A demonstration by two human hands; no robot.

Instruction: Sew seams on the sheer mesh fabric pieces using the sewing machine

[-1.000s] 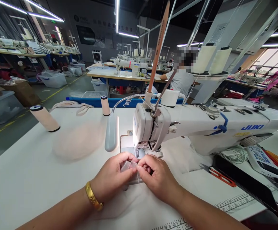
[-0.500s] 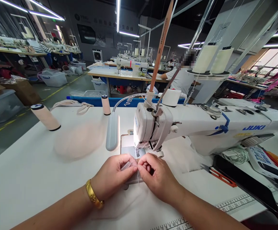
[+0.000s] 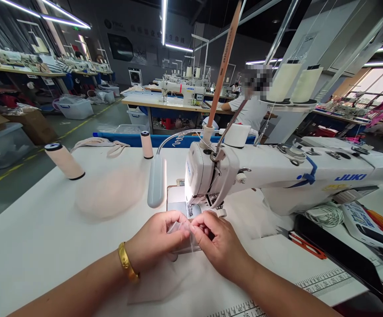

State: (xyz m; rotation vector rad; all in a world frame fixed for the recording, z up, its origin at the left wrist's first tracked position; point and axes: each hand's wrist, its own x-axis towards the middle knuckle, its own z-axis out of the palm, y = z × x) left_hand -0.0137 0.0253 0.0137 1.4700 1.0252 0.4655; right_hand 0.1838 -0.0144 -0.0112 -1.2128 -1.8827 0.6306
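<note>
Sheer, whitish, creased fabric (image 3: 178,226) is pinched by the left hand (image 3: 156,237) and right hand (image 3: 220,243), fingertips close together, just before the sewing machine (image 3: 208,171). A narrow strip is directed away from the machine; the overall long axis is obscured.

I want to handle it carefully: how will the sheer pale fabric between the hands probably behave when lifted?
The sheer pale fabric is probably floppy: it bunches between the left hand and the right hand. It seems light for its size, being thin enough to look see-through.
</note>
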